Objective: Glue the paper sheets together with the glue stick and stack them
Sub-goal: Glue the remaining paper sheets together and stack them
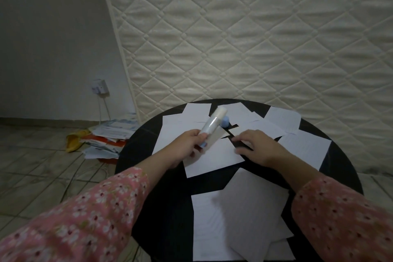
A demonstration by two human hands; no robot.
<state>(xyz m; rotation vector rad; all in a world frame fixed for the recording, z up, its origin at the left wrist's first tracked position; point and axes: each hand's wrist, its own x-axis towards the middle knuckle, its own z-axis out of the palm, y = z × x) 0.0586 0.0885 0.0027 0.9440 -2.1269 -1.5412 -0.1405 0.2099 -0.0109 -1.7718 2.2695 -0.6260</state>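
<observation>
The glue stick [213,126] is up off the table, gripped at its lower end by the left hand [187,147], with the pale tube angled up and away toward the far side. There's a light blue blob [225,122] just behind the tube, probably its cap, though it's too blurry for me to be sure. Right under the left hand is a white paper sheet [214,158] lying flat, and the right hand [255,147] rests on that sheet's right edge, fingers bent down with the tips touching the paper and the dark tabletop. More loose sheets [276,125] are scattered around the far rim of the round black table [170,198], and an overlapping stack [240,219] sits nearest the person. Both arms are in pink floral sleeves [89,215]. Off to the left on the tiled floor there's a messy pile of papers [110,136], and a quilted mattress [255,38] leans upright behind the table.
</observation>
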